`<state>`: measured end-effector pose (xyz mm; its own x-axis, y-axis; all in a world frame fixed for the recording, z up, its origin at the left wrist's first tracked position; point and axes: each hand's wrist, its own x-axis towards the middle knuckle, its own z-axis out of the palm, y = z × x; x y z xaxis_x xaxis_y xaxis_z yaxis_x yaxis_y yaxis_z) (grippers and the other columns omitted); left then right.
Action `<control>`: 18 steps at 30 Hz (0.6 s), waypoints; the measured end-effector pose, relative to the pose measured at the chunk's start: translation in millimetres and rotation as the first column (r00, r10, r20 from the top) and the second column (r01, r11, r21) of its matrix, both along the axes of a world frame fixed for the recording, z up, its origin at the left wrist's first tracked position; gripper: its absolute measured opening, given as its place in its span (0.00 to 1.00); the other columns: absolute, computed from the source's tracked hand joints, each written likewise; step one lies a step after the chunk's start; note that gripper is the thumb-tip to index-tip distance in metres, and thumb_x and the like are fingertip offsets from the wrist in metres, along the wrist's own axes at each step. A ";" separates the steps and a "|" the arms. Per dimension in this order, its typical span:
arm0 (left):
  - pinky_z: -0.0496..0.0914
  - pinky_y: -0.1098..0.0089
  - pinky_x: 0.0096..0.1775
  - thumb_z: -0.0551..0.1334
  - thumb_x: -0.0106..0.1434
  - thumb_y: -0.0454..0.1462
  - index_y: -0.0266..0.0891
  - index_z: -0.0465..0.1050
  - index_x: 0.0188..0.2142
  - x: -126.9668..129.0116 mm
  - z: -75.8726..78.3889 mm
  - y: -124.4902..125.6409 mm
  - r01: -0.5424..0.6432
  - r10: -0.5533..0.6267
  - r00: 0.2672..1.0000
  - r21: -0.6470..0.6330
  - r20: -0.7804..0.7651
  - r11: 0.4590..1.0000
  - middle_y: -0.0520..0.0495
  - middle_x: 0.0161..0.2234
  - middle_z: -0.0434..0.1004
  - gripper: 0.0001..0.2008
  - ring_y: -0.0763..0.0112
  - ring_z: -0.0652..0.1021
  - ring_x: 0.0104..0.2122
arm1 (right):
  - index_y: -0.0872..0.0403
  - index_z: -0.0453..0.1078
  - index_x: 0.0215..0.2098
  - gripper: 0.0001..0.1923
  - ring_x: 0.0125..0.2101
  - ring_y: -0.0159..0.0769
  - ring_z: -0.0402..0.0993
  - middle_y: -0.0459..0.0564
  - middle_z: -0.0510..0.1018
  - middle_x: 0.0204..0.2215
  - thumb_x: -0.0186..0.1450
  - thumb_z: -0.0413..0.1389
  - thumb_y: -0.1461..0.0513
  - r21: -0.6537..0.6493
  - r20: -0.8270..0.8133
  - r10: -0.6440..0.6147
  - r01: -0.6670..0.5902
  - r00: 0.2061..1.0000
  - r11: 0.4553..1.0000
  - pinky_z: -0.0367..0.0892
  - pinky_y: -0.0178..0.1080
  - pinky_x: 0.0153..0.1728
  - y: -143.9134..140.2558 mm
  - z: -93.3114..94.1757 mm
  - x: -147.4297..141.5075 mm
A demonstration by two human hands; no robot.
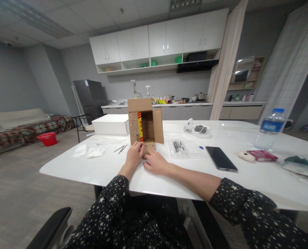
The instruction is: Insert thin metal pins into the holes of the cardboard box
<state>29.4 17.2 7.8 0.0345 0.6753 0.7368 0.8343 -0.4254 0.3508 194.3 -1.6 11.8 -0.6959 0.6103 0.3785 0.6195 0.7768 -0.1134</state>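
A small brown cardboard box [133,129] stands upright on the white table, its open side towards me and its flaps spread. Small shiny bits dot its left flap, beside a yellow and red label [140,126]. My left hand [135,154] is at the lower front flap, fingertips drawn together in a pinch; whatever is between them is too small to make out. Close beside it, my right hand [156,163] rests on the table with bent fingers around the edge of that lower flap. The hands partly hide the flap.
Left are a white box [111,123], thin metal rods [121,148] and white packets [95,153]. On the right are a clear parts case [182,149], a phone [220,158], a white device [202,130], a magenta box [262,155] and a water bottle [270,128].
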 end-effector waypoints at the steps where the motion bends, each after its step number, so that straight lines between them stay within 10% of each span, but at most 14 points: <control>1: 0.72 0.64 0.45 0.54 0.69 0.39 0.41 0.73 0.43 0.1 0.0 0.1 -0.001 0.001 1.000 0.008 0.003 1.000 0.44 0.40 0.77 0.11 0.64 0.78 0.41 | 0.56 0.73 0.46 0.15 0.44 0.42 0.68 0.55 0.75 0.41 0.68 0.49 0.58 0.001 -0.001 0.000 0.000 1.000 1.000 0.62 0.43 0.46 0.0 0.0 0.0; 18: 0.71 0.68 0.36 0.56 0.66 0.39 0.41 0.75 0.39 2.4 0.7 -2.8 0.035 -0.035 0.999 -0.087 -0.007 0.996 0.48 0.31 0.79 0.09 0.68 0.77 0.30 | 0.57 0.72 0.48 0.16 0.45 0.44 0.68 0.57 0.74 0.45 0.68 0.49 0.59 0.013 -0.011 0.004 -0.003 1.000 1.000 0.63 0.44 0.46 3.5 -4.1 -1.0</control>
<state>31.8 14.4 8.6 0.0650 0.7353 0.6746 0.8224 -0.4223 0.3811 193.3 1.9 7.7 -0.6938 0.6030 0.3939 0.6155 0.7803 -0.1104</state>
